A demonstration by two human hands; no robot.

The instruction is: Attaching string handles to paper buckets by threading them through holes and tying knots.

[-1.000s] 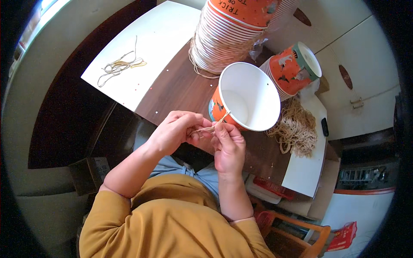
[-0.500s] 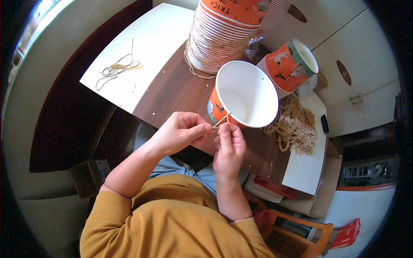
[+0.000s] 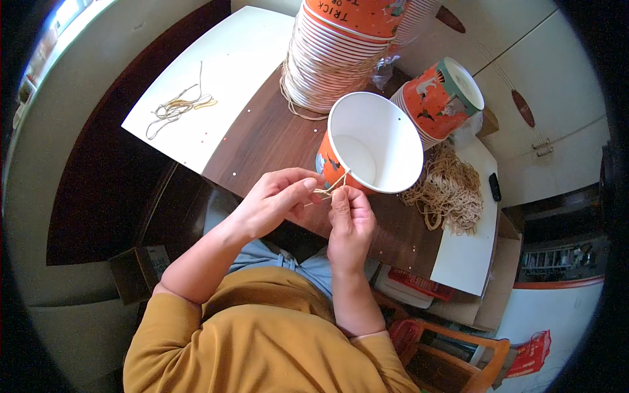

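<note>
Head view: you look straight down on a dark wooden table [image 3: 262,137], with both of your forearms coming up from the lower edge.
Left hand: your left hand [image 3: 272,200] is curled nearly closed, thumb and forefinger pinched on the tan string [image 3: 325,190] at the pail's near rim.
Right hand: your right hand [image 3: 350,219] is closed in the same way, fingertips pinching the same string just beside the left ones, so the two hands almost touch.
Paper pail: the orange paper pail [image 3: 370,150] with a white inside lies tilted on the table, its mouth turned up towards you, touching the fingertips of both hands at its lower left rim.
String position: it runs from your fingers up to the rim; whether it passes through a hole there is too small to tell.
Handling, pail: it looks light and thin-walled, so it will probably dent if squeezed; steady it by the rolled rim rather than the side.
Handling, string: it seems thin, limp and easily lost, so grip it close to the end.
Around: a tall stack of pails [image 3: 341,52] stands behind, a second pail stack [image 3: 439,98] lies to the right, a heap of cut strings [image 3: 449,193] rests beside it, and a few loose strings [image 3: 177,108] lie on a white sheet [image 3: 223,59] to the left.
</note>
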